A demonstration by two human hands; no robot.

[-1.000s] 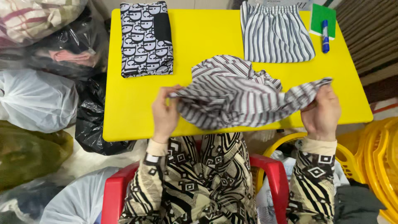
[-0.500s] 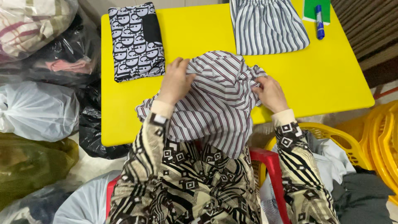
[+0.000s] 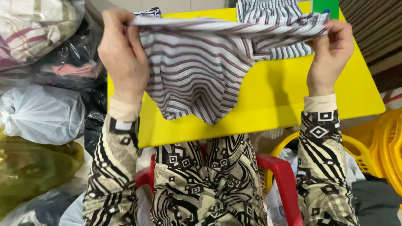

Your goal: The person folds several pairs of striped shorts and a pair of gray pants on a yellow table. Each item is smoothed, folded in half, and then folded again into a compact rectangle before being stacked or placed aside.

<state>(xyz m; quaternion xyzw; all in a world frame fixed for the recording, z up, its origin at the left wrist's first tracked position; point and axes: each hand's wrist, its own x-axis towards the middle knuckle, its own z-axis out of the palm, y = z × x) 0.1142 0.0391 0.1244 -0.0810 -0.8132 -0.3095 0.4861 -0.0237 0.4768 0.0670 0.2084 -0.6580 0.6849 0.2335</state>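
Observation:
A grey, white and maroon striped garment hangs stretched out above the yellow table. My left hand pinches its upper left edge and my right hand pinches its upper right edge, both raised over the table. The cloth droops between them to a point near the table's front edge. Behind it, a folded black-and-white striped garment lies at the far side of the table, partly hidden.
Plastic bags stuffed with clothes pile up on the left. A red chair is under me. Yellow baskets stand at the right. A green item lies at the table's far right corner. A dark patterned cloth's edge shows at the top.
Both hands have lifted the striped garment off the table and pulled it wide apart; half a second ago it lay bunched on the table under my hands.

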